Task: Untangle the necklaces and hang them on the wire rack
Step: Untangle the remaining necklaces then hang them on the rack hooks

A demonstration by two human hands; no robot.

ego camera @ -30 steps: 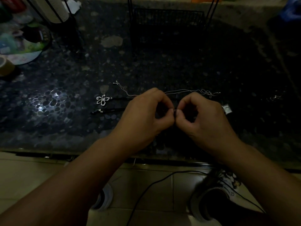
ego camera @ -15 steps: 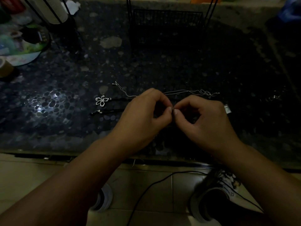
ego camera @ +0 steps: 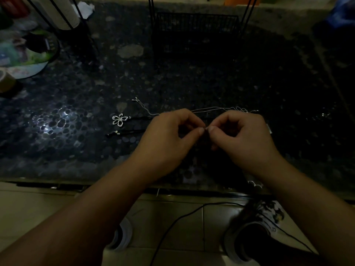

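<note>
Hands mid-table, open tabletop [ego camera: 269,83] all round.
My left hand [ego camera: 169,139] and right hand [ego camera: 244,139] pinch something tiny, thumbs nearly touching; I cannot tell what.

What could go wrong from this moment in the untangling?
Both hands, left hand and right hand, pinch at one small spot in dim light; what they grip is too dark to tell. Pulling apart might tighten a knot in the thin silver chain. Tension could also drag the flower pendant across the table.
</note>
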